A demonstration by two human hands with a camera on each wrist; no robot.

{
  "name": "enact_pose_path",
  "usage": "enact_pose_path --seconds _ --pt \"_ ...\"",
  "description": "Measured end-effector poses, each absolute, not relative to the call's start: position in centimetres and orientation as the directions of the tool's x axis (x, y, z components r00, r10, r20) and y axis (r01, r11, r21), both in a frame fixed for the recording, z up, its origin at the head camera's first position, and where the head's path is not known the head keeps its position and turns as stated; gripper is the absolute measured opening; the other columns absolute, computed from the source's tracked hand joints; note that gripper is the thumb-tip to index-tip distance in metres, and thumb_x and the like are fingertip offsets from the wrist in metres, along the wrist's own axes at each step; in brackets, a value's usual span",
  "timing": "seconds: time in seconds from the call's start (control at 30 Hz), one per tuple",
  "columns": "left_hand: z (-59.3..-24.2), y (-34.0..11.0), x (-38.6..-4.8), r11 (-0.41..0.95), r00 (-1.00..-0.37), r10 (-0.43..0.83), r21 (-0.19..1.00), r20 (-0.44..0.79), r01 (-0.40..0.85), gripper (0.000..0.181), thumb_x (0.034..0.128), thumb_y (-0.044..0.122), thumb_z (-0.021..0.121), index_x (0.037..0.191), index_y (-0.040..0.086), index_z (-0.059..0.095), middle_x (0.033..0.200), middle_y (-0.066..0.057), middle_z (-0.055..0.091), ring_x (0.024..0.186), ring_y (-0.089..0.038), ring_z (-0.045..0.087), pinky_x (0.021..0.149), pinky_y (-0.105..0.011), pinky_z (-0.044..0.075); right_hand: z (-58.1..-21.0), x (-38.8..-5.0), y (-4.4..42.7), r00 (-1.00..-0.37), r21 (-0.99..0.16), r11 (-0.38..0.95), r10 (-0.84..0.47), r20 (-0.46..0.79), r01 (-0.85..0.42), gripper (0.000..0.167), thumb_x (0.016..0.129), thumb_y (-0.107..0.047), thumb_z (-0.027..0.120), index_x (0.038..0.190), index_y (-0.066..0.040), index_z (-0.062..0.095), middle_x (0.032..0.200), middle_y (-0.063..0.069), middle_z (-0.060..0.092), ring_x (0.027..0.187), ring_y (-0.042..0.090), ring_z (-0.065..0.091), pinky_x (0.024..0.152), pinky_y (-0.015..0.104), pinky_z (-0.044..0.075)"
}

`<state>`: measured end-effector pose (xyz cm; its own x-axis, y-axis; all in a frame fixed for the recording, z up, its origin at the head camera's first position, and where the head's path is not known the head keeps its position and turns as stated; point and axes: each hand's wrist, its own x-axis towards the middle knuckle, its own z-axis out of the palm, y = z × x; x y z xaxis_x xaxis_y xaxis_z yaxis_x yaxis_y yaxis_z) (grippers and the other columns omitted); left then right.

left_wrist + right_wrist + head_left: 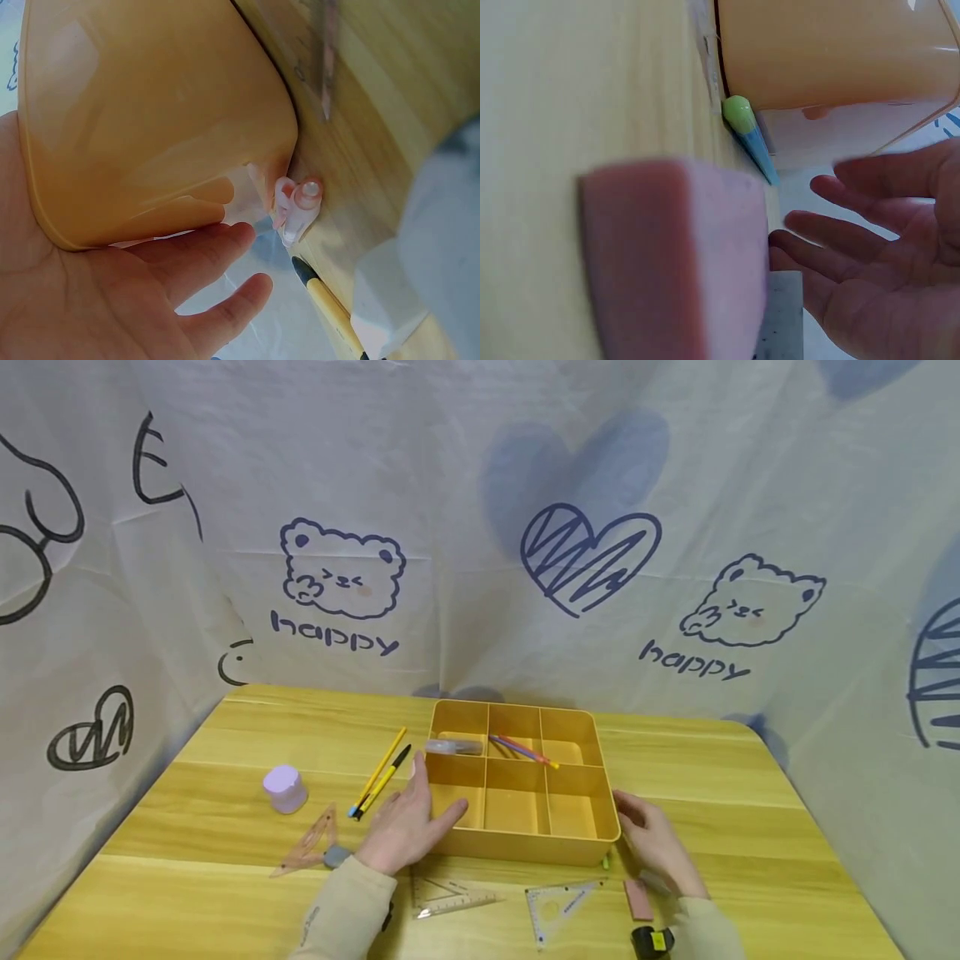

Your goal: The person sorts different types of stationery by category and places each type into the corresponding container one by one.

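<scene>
A yellow organizer box (517,847) with six compartments sits on the table between both hands. My left hand (405,827) lies against its left wall, thumb over the front-left rim. In the left wrist view, its fingers (217,262) extend fairly straight along the box. My right hand (656,843) is beside the right wall; the right wrist view shows its fingers (832,232) loosely bent, holding nothing. A translucent slim item (453,747) lies over the box's back-left compartment. Thin coloured sticks (525,750) cross the back dividers. A green-tipped pen (741,116) pokes out by the box's front-right corner.
Left stand a lilac round container (285,789), a yellow pencil (386,764), a yellow-black pen (384,781), an orange set square (307,847) and a grey object (336,857). In front lie clear set squares (457,906), a pink eraser (638,900) and a black-yellow object (651,942).
</scene>
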<state>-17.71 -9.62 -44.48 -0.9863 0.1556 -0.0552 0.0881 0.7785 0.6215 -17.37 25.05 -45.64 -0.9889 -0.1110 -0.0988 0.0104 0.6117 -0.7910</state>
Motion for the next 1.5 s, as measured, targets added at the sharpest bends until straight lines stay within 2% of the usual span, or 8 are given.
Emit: enact_pose_path --seconds 0.2,0.4,0.67,0.9,1.1,1.33,1.5 --pt "-44.46 -9.65 -17.73 0.790 -0.988 0.148 0.607 -0.051 0.087 0.104 0.0983 0.058 0.052 0.159 -0.003 -0.007 0.162 -0.025 0.025 0.131 -0.048 0.053 0.112 -0.061 0.038 -45.73 -17.37 24.96 -0.984 -0.788 0.616 -0.145 -0.102 -0.009 0.052 0.100 0.001 0.050 0.148 0.013 0.036 0.148 0.032 0.046 0.137 0.047 0.048 0.115 0.055 0.039" --pt "-44.45 -9.66 -17.67 0.785 -0.987 0.150 0.614 -0.060 0.082 0.104 0.0987 0.057 0.052 0.159 -0.002 -0.008 0.162 -0.025 0.025 0.137 -0.047 0.048 0.117 -0.061 0.033 -45.62 -17.33 24.71 -0.985 -0.781 0.624 -0.128 -0.120 0.014 0.052 0.097 0.005 0.052 0.146 0.015 0.038 0.144 0.034 0.050 0.132 0.048 0.053 0.111 0.054 0.043" --pt "-44.32 -9.55 -17.57 0.782 -0.987 0.145 0.619 -0.067 0.073 0.103 0.0986 0.056 0.053 0.159 -0.002 -0.007 0.162 -0.025 0.025 0.138 -0.048 0.047 0.116 -0.062 0.033 -45.69 -17.24 24.27 -0.989 -0.729 0.684 -0.076 -0.125 0.040 0.053 0.089 0.008 0.057 0.141 0.010 0.049 0.136 0.029 0.060 0.127 0.045 0.059 0.109 0.055 0.046" --pt "-44.41 -9.60 -17.62 0.777 -0.987 0.148 0.625 -0.067 0.074 0.103 0.0988 0.056 0.053 0.159 -0.002 -0.008 0.163 -0.026 0.023 0.141 -0.047 0.043 0.118 -0.062 0.031 -45.51 -17.17 24.08 -0.990 -0.734 0.676 -0.045 -0.131 0.066 0.059 0.080 0.012 0.059 0.138 0.012 0.051 0.131 0.031 0.063 0.121 0.045 0.063 0.105 0.054 0.049" --pt "-44.48 -9.63 -17.66 0.775 -0.986 0.152 0.627 -0.065 0.078 0.103 0.0989 0.056 0.052 0.159 -0.002 -0.008 0.163 -0.026 0.023 0.142 -0.047 0.042 0.118 -0.062 0.031 -45.60 -17.20 24.09 -0.991 -0.727 0.683 -0.027 -0.129 0.076 0.057 0.080 0.011 0.063 0.136 0.013 0.052 0.128 0.031 0.064 0.118 0.044 0.065 0.103 0.053 0.051" --pt "-44.53 -9.66 -17.67 0.773 -0.985 0.159 0.628 -0.062 0.085 0.103 0.0990 0.056 0.052 0.159 -0.002 -0.008 0.163 -0.026 0.023 0.141 -0.046 0.044 0.119 -0.061 0.030 -45.67 -17.14 24.06 -0.992 -0.705 0.703 0.011 -0.124 0.095 0.056 0.076 0.011 0.063 0.131 0.012 0.058 0.121 0.030 0.068 0.106 0.038 0.071 0.089 0.045 0.059" --pt "-44.51 -9.64 -17.67 0.775 -0.986 0.157 0.626 -0.062 0.084 0.103 0.0991 0.056 0.052 0.159 -0.002 -0.008 0.163 -0.026 0.023 0.141 -0.046 0.044 0.119 -0.061 0.030 -45.75 -17.21 24.05 -0.992 -0.680 0.725 0.039 -0.117 0.108 0.048 0.075 0.008 0.064 0.122 0.010 0.066 0.113 0.028 0.072 0.096 0.032 0.072 0.080 0.041 0.061"
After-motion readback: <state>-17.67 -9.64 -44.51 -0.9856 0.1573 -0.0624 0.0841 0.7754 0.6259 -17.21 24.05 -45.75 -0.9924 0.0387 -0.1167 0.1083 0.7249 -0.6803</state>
